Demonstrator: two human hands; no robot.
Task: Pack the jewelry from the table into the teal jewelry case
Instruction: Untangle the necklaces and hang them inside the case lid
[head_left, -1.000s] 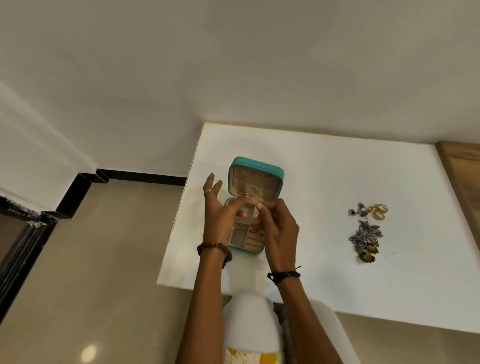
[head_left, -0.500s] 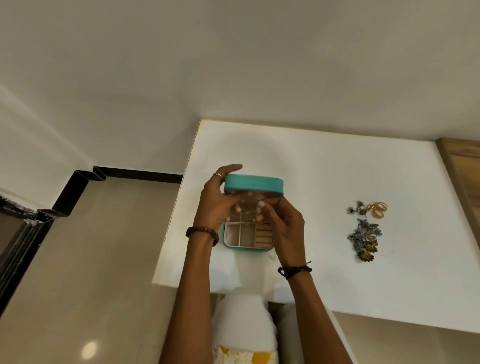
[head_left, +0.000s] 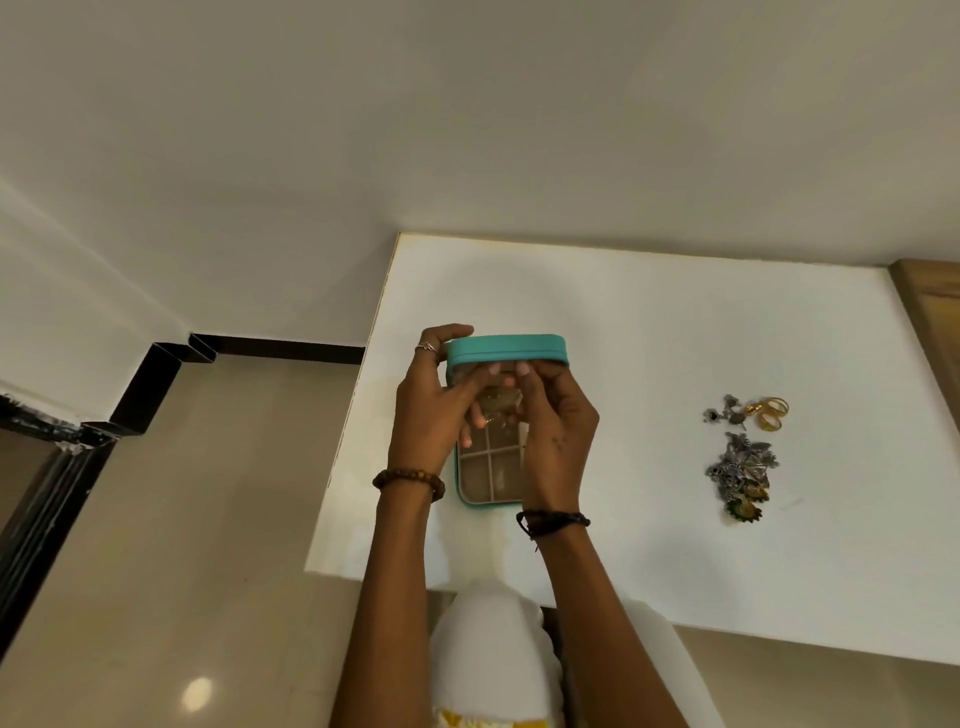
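Head view: table (head_left: 675, 338) fills the right of the frame; the case (head_left: 506, 349) sits at centre, its lid now tipped further toward the tray than 1 second ago. Left hand (head_left: 431, 410) curls round the lid's corner; right hand (head_left: 558, 431) pinches a small piece inside the lid. Loose jewelry (head_left: 740, 467) waits at right, so packing isn't finished.
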